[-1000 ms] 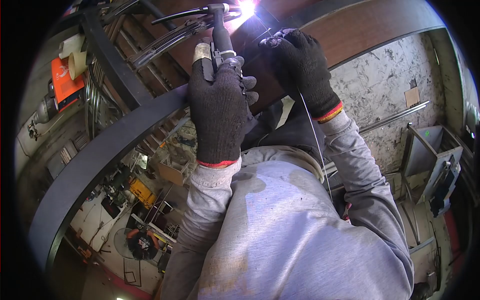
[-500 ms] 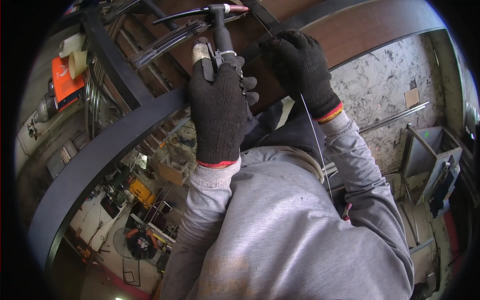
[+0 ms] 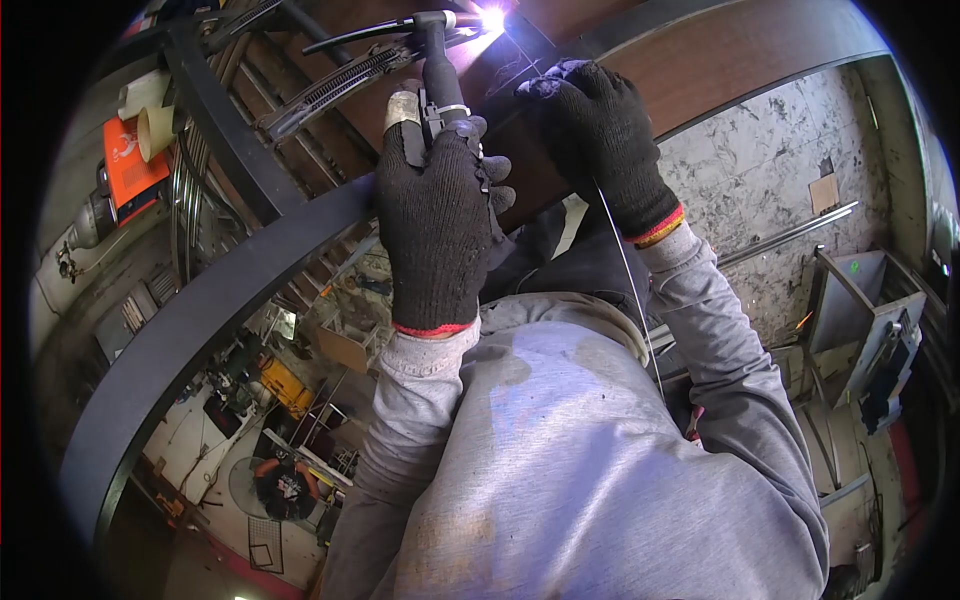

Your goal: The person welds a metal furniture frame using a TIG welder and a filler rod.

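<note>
My left hand (image 3: pixel 435 215), in a dark knitted glove with a red cuff, is closed around the handle of a TIG welding torch (image 3: pixel 440 75). Pale tape wraps one of its gloved fingertips. At the torch's tip a bright arc (image 3: pixel 493 18) glows over the dark metal frame (image 3: pixel 215 130). My right hand (image 3: pixel 600 130), gloved alike, pinches a thin filler rod (image 3: pixel 627 255). The rod's long end trails back past my wrist; its front end points toward the arc, and glare hides whether it touches.
A curved-looking dark beam (image 3: pixel 200 300) sweeps across the left, with a brown panel (image 3: pixel 740 65) ahead. An orange box (image 3: pixel 135 165) sits at far left. Lower left, a person (image 3: pixel 285 487) is by a round fan. Metal tubes (image 3: pixel 790 238) and a metal stand (image 3: pixel 850 310) are at right.
The arc has lit at the torch tip, throwing violet light on my gloves and shirt. The torch and both hands have hardly moved.
</note>
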`<action>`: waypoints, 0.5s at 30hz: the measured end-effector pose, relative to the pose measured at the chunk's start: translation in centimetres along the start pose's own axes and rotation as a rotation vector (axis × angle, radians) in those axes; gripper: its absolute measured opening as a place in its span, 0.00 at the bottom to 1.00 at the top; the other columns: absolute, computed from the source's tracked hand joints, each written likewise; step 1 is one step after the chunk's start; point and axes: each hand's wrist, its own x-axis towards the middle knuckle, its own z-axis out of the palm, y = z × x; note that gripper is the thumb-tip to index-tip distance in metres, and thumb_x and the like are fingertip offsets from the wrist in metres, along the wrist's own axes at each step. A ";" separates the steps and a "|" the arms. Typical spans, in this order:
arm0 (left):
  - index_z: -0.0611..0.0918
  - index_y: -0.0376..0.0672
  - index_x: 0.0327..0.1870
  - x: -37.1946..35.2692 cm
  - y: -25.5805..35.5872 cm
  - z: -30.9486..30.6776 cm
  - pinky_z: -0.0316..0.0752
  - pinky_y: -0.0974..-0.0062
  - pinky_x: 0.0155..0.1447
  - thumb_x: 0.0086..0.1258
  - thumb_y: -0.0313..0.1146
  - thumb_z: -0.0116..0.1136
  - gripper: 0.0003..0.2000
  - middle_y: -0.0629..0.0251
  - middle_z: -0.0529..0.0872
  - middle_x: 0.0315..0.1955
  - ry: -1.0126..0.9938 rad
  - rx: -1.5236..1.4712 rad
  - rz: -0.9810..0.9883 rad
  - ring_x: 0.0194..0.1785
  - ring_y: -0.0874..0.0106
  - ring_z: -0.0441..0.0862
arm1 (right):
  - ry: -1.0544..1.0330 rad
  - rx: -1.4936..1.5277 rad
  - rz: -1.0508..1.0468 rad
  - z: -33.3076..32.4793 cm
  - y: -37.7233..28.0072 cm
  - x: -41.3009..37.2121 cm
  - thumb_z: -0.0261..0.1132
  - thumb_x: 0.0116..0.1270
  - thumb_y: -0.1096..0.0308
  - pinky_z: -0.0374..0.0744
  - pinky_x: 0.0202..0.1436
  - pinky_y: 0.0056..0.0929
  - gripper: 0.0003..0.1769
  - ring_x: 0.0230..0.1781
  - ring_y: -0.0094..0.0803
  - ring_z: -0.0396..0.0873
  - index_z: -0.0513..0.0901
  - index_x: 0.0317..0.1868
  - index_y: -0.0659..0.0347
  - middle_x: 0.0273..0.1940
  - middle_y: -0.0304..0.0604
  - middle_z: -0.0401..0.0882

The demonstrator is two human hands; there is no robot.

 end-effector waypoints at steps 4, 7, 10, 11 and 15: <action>0.75 0.35 0.71 -0.2 0.2 -0.1 0.87 0.75 0.32 0.86 0.35 0.58 0.20 0.56 0.89 0.48 -0.009 -0.021 0.007 0.37 0.72 0.90 | 0.007 -0.009 -0.001 -0.3 -0.5 0.0 0.73 0.61 0.66 0.79 0.65 0.52 0.23 0.59 0.53 0.83 0.86 0.59 0.53 0.57 0.48 0.84; 0.77 0.33 0.67 0.0 0.1 -0.3 0.89 0.72 0.34 0.84 0.33 0.59 0.18 0.53 0.89 0.51 -0.015 -0.020 -0.007 0.40 0.69 0.91 | -0.016 -0.057 0.008 0.2 -0.3 0.0 0.74 0.61 0.66 0.79 0.67 0.52 0.24 0.60 0.52 0.83 0.86 0.59 0.52 0.60 0.46 0.85; 0.76 0.33 0.68 0.1 0.0 -0.1 0.88 0.75 0.32 0.85 0.36 0.59 0.19 0.55 0.89 0.48 -0.003 -0.011 -0.026 0.37 0.71 0.91 | -0.038 -0.042 0.035 0.2 -0.1 -0.2 0.74 0.62 0.65 0.79 0.68 0.51 0.24 0.61 0.51 0.84 0.86 0.60 0.51 0.61 0.47 0.85; 0.75 0.35 0.69 0.1 0.1 0.1 0.86 0.77 0.30 0.87 0.39 0.59 0.20 0.57 0.89 0.46 0.016 0.017 -0.022 0.33 0.74 0.90 | -0.048 -0.033 0.038 0.3 0.0 -0.2 0.74 0.63 0.65 0.79 0.68 0.51 0.24 0.61 0.51 0.84 0.86 0.60 0.51 0.61 0.47 0.85; 0.74 0.35 0.70 0.0 0.1 0.0 0.86 0.78 0.30 0.86 0.40 0.59 0.21 0.57 0.89 0.46 0.004 0.020 -0.031 0.33 0.74 0.89 | -0.034 -0.036 0.031 0.4 0.1 -0.3 0.74 0.63 0.65 0.79 0.68 0.51 0.23 0.61 0.51 0.83 0.86 0.60 0.51 0.62 0.47 0.84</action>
